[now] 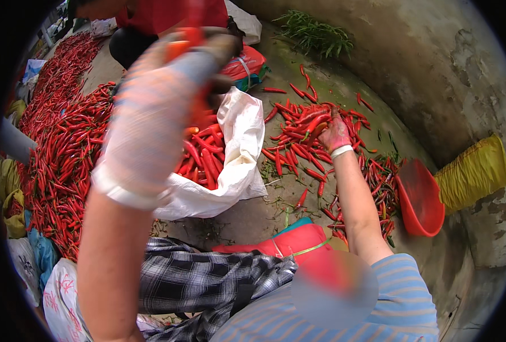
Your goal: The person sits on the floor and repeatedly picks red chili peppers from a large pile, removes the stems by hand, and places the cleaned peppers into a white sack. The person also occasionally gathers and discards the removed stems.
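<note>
My left hand (161,100), in a pale glove, is raised over an open white woven sack (242,141) and blurred by motion. Red chili peppers (199,104) show at its fingers, though how many it grips is too blurred to tell. Inside the sack lie more red chili peppers (206,158), partly hidden by my forearm. On the right, my right hand (336,133) wears a red-stained glove and closes on several chilies (315,122) at the top of a small pile (295,149) on the concrete floor.
A long chili heap (69,171) covers the left side. Another person (172,17) crouches beyond the sack, beside a bundle of folded red bags (246,64). A red plastic scoop (422,199) and a yellow sack (475,173) stand by the wall. Folded bags (295,243) lie near my legs.
</note>
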{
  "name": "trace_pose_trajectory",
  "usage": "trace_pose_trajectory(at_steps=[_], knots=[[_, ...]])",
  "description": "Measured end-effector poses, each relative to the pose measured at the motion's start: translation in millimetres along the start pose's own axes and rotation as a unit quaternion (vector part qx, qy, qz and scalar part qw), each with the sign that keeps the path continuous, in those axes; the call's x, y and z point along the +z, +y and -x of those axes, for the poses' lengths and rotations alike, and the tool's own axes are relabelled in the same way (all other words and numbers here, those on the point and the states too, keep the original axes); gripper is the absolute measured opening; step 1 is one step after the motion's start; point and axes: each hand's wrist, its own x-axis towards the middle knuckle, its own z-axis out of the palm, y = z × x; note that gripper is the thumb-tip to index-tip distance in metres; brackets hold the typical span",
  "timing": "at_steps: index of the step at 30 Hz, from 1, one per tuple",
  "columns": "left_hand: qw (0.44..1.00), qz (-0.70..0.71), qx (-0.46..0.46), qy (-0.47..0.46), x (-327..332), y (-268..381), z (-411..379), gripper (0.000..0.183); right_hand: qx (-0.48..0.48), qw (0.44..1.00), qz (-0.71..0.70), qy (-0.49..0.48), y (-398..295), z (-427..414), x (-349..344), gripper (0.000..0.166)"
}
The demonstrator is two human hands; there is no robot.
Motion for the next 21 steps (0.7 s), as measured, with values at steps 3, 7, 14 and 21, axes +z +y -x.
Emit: trace_pose_trajectory(at_steps=[3, 7, 14, 21], knots=[[0.988, 0.073, 0.127, 0.058, -132, 37, 56, 0.044, -0.090, 0.993, -0.036, -0.068, 6, 13, -29, 0.049], [0.913, 0.197, 0.142, 0.329, -307, 9, 160, 0.036, -0.249, 0.946, -0.027, -0.207, -9, 118, -17, 0.045], [0.721, 0.397, -0.024, 0.568, -308, -245, 294, 0.019, -0.316, 0.563, 0.095, -0.758, 63, 308, 165, 0.033], [0.500, 0.494, -0.090, 0.705, -255, -317, 321, 0.022, -0.197, 0.418, 0.574, -0.676, 348, 344, 335, 0.034]])
